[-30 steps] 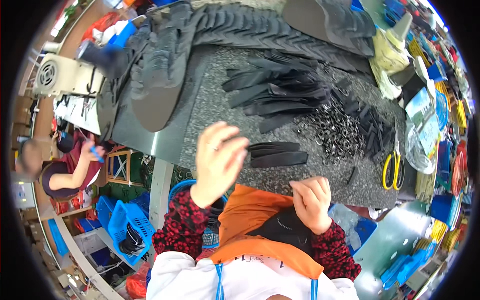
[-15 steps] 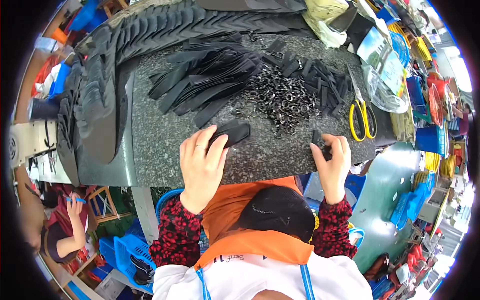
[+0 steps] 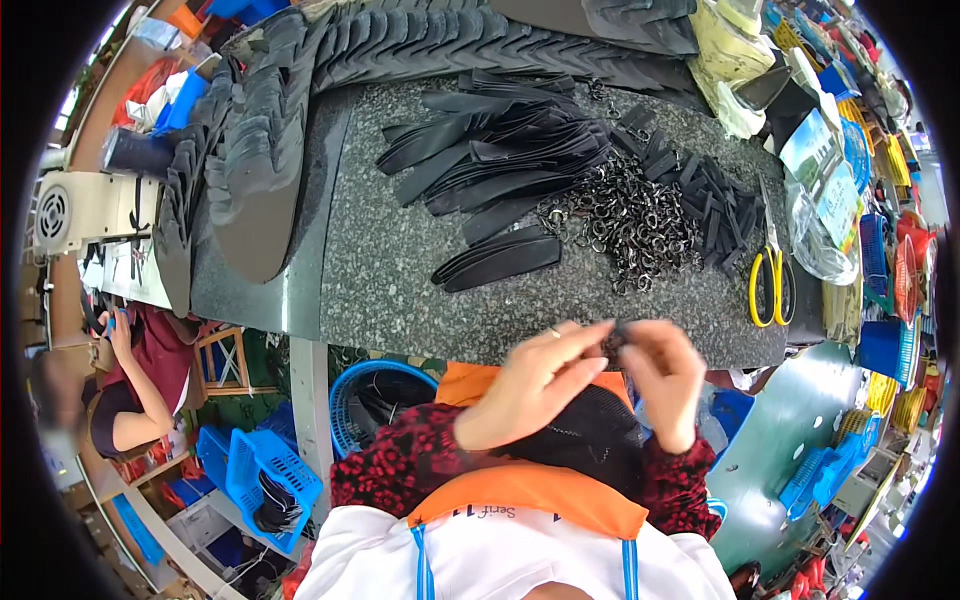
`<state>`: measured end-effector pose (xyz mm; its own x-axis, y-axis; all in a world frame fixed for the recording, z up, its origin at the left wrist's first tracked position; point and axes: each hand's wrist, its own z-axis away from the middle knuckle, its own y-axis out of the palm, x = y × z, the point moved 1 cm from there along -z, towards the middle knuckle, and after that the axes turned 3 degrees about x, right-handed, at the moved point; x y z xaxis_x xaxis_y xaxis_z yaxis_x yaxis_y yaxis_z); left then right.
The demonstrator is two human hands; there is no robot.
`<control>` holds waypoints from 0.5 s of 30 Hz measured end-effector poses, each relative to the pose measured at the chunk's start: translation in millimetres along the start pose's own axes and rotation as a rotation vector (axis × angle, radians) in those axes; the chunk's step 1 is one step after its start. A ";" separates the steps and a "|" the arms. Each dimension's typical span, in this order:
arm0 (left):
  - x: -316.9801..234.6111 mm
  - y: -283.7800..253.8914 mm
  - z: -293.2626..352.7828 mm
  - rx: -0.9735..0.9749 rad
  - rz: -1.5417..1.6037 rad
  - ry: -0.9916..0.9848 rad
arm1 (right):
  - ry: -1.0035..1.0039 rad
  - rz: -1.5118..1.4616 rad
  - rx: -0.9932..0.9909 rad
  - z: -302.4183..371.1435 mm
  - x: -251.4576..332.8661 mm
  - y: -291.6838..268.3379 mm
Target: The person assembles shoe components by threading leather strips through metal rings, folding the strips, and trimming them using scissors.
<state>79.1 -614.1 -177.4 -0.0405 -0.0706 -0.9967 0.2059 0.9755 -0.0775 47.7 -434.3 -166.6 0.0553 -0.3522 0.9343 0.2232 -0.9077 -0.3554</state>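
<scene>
Over the front edge of the table, my left hand (image 3: 530,385) and my right hand (image 3: 668,375) meet at the fingertips. A small black strip (image 3: 619,332) is pinched between them; fingers and motion blur hide most of it. Beyond my left hand, a short stack of long black strips (image 3: 497,262) lies by itself on the speckled tabletop (image 3: 400,300). Farther back is a big fanned pile of such strips (image 3: 500,150). To its right are a heap of dark metal rings or clasps (image 3: 640,225) and a scatter of short black strips (image 3: 720,205).
Scissors with yellow handles (image 3: 771,287) lie at the right. Overlapping dark sole-shaped sheets (image 3: 260,220) line the left and far sides. A blue basket (image 3: 350,420) stands below the front edge. Another person (image 3: 135,390) works at the far left.
My left hand has let go of the stack of long strips and moved right and nearer to me. My right hand has drawn in with the small strip, and both now touch it.
</scene>
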 end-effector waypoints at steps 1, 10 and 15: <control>3.6 11.5 0.2 -0.032 0.262 -0.164 | -0.026 -0.045 0.015 -0.1 2.4 10.9; 10.8 -5.7 -7.4 -0.143 0.575 -0.349 | -0.508 0.380 -0.054 -9.4 13.5 24.0; 16.9 -8.7 -3.5 -0.155 0.432 -0.309 | -0.386 0.377 0.056 -3.8 14.3 22.7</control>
<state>73.2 -623.1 -193.5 0.3097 0.3076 -0.8997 -0.0071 0.9469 0.3214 49.9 -460.9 -161.4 0.4928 -0.5322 0.6884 0.1695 -0.7172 -0.6759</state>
